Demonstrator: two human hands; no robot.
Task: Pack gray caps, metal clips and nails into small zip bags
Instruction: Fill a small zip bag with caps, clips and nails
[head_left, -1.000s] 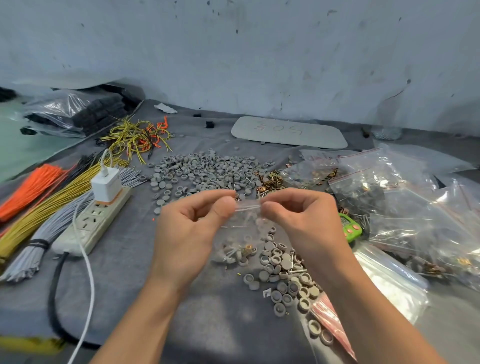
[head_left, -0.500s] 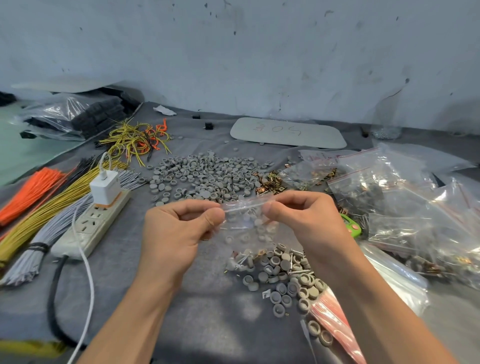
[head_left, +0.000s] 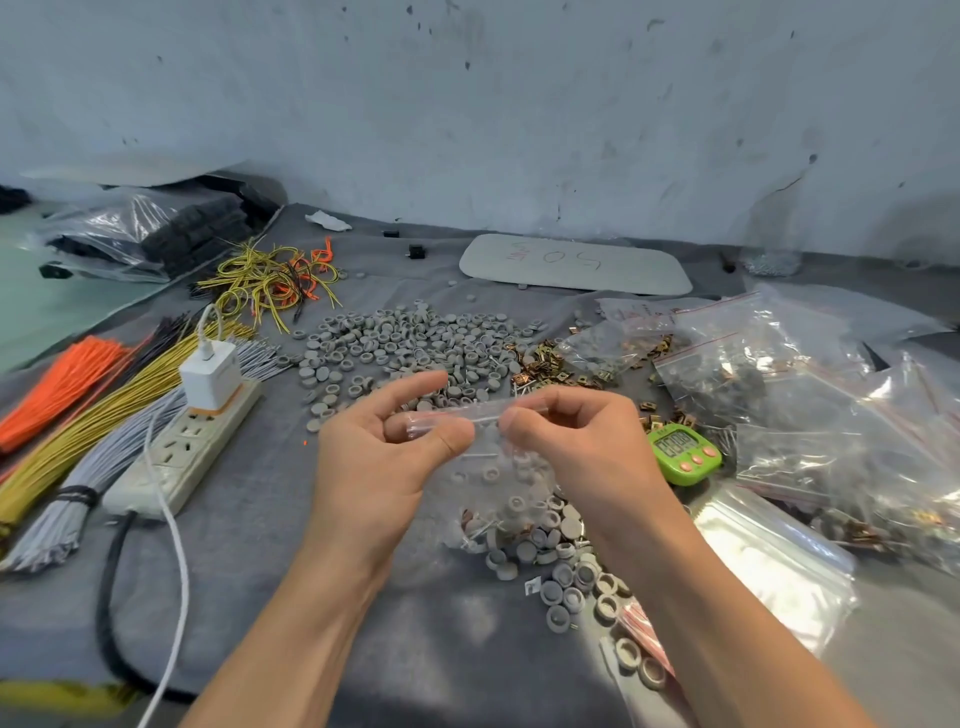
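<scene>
A small clear zip bag (head_left: 493, 478) hangs between my hands above the table, holding a few gray caps, clips and nails at its bottom. My left hand (head_left: 384, 457) pinches the left end of its zip strip between thumb and fingers. My right hand (head_left: 576, 447) pinches the strip's right part. A big pile of gray caps (head_left: 415, 343) lies beyond my hands, with metal clips (head_left: 545, 364) to its right. A smaller heap of caps and nails (head_left: 561, 561) sits under the bag.
Filled zip bags (head_left: 810, 395) crowd the right side, a stack of unfilled bags (head_left: 769, 561) nearer. A green timer (head_left: 684, 452) sits by my right hand. A power strip with charger (head_left: 192, 436) and wire bundles (head_left: 78, 415) lie at left.
Both hands with the bag have shifted left and slightly lower; the bag now hangs lower over the near heap of caps. My left index finger has straightened outward.
</scene>
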